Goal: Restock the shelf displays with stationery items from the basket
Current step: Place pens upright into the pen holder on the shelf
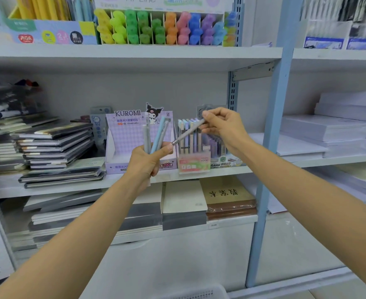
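Landmark: the lilac cardboard display box printed KUROMI (pixel 126 130), standing on the middle white metal shelf (pixel 231 170).

Left hand (pixel 148 161): raised directly in front of the box. The fingers are curled round a small bundle of slim grey and light-blue pens (pixel 157 133). The pens stand upright, fan out above the fist and overlap the box's front panel.

Right hand (pixel 224 126): raised to the right of the box, in front of the neighbouring display. Thumb and fingers pinch the upper end of a single slim grey pen (pixel 188 133). It tilts down to the left, and its metal tip lies close to the left thumb. Contact cannot be confirmed.

Just right of the box: a pink-fronted FRUIT SODA display carton (pixel 196 165) holding upright pastel pens.

Left of the box: stacked dark-covered notebooks (pixel 57 143).

Above the box, on the upper shelf: a rack of multicoloured highlighters (pixel 156 26).

Far right of the box: piles of white paper (pixel 324 128).

Well below the box, at the frame's lower edge: the rim of a white plastic basket (pixel 201 293). Its contents are not visible.
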`<state>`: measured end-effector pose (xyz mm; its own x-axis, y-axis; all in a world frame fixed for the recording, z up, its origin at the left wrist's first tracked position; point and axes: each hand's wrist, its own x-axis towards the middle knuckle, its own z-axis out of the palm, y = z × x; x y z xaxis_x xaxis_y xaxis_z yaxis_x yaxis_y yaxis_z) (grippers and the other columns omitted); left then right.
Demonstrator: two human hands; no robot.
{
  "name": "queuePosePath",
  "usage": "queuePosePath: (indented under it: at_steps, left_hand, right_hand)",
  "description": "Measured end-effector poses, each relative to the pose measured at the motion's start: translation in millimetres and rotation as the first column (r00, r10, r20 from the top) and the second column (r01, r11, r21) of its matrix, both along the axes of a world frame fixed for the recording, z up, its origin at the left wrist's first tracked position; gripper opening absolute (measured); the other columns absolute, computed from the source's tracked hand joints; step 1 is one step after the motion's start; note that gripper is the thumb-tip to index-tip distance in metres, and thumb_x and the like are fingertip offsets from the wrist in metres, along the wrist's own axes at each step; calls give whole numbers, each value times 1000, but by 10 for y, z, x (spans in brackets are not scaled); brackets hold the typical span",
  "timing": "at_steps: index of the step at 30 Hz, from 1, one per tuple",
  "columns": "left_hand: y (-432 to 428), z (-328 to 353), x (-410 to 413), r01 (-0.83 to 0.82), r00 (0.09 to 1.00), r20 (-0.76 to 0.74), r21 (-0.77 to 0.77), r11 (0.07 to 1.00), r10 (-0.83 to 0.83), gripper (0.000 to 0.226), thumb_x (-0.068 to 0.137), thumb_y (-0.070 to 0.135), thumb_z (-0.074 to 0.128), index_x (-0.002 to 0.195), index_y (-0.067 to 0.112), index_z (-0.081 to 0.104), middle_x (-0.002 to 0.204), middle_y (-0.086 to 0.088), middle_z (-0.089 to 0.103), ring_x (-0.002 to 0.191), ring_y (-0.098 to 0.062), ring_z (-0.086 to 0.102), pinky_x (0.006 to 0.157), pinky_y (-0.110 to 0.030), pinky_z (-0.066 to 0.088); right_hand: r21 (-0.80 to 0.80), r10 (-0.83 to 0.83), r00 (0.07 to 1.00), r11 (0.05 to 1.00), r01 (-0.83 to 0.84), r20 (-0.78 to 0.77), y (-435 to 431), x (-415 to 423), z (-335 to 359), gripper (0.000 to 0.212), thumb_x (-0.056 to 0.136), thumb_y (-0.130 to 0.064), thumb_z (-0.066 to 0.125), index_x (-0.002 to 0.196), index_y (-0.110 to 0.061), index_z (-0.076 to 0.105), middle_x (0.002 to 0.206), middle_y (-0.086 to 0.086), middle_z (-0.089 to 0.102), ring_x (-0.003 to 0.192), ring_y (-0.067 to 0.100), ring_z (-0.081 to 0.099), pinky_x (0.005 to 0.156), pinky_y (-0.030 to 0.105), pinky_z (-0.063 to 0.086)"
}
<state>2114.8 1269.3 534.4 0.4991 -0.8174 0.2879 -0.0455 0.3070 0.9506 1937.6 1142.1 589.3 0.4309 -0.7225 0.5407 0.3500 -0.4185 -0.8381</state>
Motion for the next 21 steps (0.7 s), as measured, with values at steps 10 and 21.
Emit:
queuePosePath:
  at_steps: [10, 21]
  left_hand:
    - [36, 96, -71, -120, 965, -248, -153, 981, 79, 13, 75, 26, 81, 81, 19, 72, 52, -2, 42, 34, -8, 24, 34, -17, 24]
    - [39, 39, -257, -34, 990, 134, -102, 994, 48, 16, 79, 22, 78, 80, 11, 67, 47, 3, 49, 32, -7, 29, 33, -16, 28]
  right_hand:
    - [58, 291, 833, 952, -300, -471, 135, -108, -338, 21, 82, -2, 71, 103, -2, 68, 94, 17, 73, 83, 26, 72, 71, 26, 59]
    - [-147, 34, 951, 986, -83, -309, 334, 50, -197, 24, 91, -30, 64, 101, -10, 73, 80, 0, 69, 72, 13, 62, 68, 21, 54]
